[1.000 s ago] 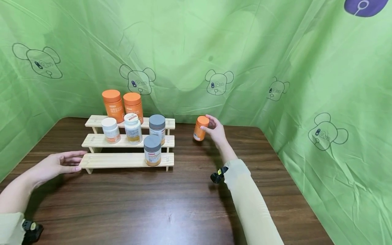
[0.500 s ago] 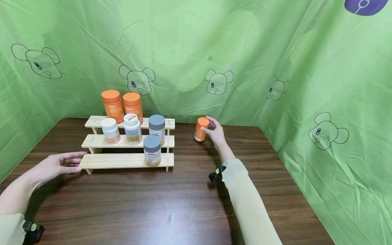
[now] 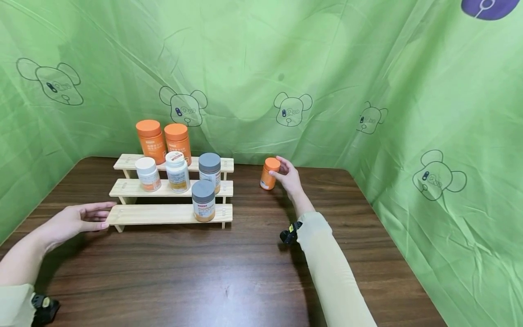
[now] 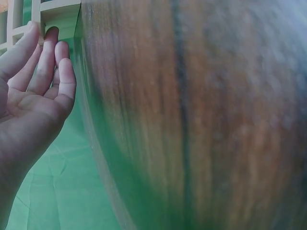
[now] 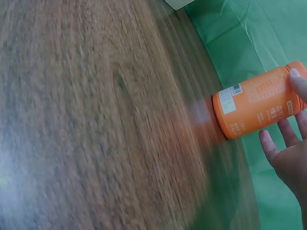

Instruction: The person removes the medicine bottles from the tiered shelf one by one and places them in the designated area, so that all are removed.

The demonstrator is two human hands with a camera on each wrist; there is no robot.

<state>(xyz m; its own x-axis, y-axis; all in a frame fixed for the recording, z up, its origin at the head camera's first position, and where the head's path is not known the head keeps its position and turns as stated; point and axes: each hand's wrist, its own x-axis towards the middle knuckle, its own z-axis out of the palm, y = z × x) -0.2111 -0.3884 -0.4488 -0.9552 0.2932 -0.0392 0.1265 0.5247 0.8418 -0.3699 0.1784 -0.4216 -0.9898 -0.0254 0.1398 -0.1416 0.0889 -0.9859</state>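
My right hand holds a small orange bottle near its cap, thumb on one side and fingers on the other. It stands nearly upright at the back of the table, right of a three-step wooden rack. In the right wrist view the base of the orange bottle is right at the table surface. My left hand grips the left end of the rack's lowest step, thumb at the front corner and fingers behind. In the left wrist view the hand reaches to the rack's corner.
Two larger orange bottles stand on the top step. A white bottle, a taller white bottle and a grey-lidded jar stand on the middle one. Another grey-lidded jar is on the lowest. Green cloth hangs behind the brown table.
My right hand and the small orange bottle have shifted slightly right and toward me, the bottle now a little lower in view. My left hand and the rack have stayed put.
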